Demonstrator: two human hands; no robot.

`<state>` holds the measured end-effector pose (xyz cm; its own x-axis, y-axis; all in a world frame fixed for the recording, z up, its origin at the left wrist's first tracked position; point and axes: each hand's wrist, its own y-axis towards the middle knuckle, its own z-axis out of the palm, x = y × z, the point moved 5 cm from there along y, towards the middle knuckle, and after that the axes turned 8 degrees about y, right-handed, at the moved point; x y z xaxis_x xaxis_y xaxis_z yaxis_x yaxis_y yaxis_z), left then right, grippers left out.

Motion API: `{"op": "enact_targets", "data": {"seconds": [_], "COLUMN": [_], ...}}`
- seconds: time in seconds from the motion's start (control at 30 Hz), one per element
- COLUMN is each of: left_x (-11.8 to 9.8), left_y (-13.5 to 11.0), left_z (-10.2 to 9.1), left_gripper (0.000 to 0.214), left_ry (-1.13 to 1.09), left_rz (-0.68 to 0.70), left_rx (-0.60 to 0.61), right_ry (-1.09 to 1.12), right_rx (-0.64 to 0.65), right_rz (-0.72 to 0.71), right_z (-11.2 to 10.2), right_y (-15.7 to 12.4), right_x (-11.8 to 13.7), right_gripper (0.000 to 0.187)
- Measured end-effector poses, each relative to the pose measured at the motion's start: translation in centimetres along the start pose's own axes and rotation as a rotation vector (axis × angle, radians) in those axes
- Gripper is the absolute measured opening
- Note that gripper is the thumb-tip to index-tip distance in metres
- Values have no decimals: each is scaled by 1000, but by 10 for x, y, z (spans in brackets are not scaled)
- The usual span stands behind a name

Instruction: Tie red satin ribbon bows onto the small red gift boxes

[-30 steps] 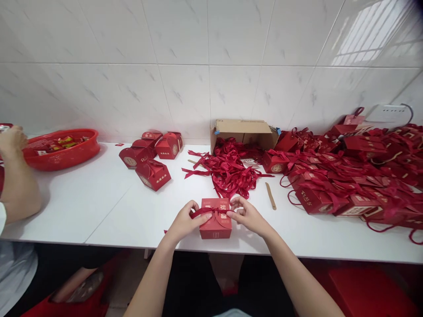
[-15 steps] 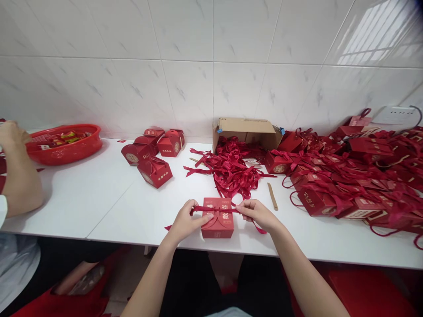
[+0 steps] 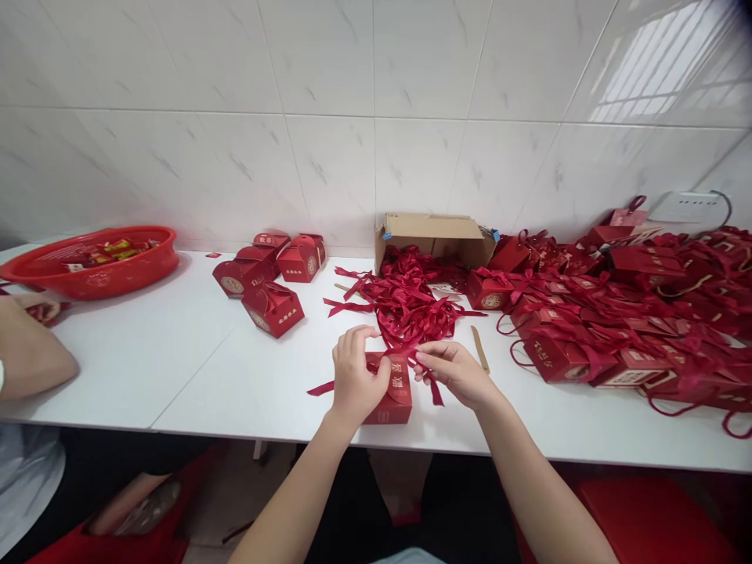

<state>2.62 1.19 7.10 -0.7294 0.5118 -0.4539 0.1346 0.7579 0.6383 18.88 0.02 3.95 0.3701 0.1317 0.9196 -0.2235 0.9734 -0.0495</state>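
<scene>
A small red gift box (image 3: 398, 394) with gold print stands near the front edge of the white table (image 3: 176, 368). A dark red ribbon (image 3: 427, 382) lies across its top, one end trailing left on the table and the other hanging right. My left hand (image 3: 355, 377) rests on the box's left half, fingers curled and pinching the ribbon. My right hand (image 3: 452, 372) is just right of the box, fingers pinched on the ribbon's right part.
A heap of loose red ribbons (image 3: 405, 301) spills from a cardboard box (image 3: 435, 233) behind. Many ribboned red boxes (image 3: 616, 321) fill the right. Several unribboned boxes (image 3: 270, 278) sit back left. A red basket (image 3: 94, 262) with sweets is far left, by another person's arm (image 3: 29, 352). A wooden stick (image 3: 480, 348) lies nearby.
My left hand has moved up over the box and my right hand has come closer, so the ribbon is no longer stretched straight. The other person's arm has lowered to the table.
</scene>
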Motion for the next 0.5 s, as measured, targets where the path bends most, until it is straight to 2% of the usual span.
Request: {"op": "enact_targets", "data": {"seconds": [0.1,0.2,0.23,0.3,0.37,0.5], "left_x": [6,5,4,3,5,25], "left_y": [-1,-1,-1,-2,-3,-7], "left_z": [1,0,-1,-5,-8,-10], "left_gripper": [33,33,32,30,29,34], "left_ry": [-32,-46,-52,-71,-116,-335], "left_rz": [-23,-20,-19,-38,-78,-200], "left_rx": [-22,-4,-2,6,59,257], "right_ry": [-219,-361,-405,-495,-548,-559], "right_rx": [-35,25,42,49,25,-21], "right_rz": [-21,-88,-132,-230,-303,-384], "right_z": [-1,13,18,29,34,33], "right_y": [0,5,7,12,15,16], "right_x": [-3,-6,-7,-7,-8,-10], "right_gripper": [33,43,40,23,15,16]}}
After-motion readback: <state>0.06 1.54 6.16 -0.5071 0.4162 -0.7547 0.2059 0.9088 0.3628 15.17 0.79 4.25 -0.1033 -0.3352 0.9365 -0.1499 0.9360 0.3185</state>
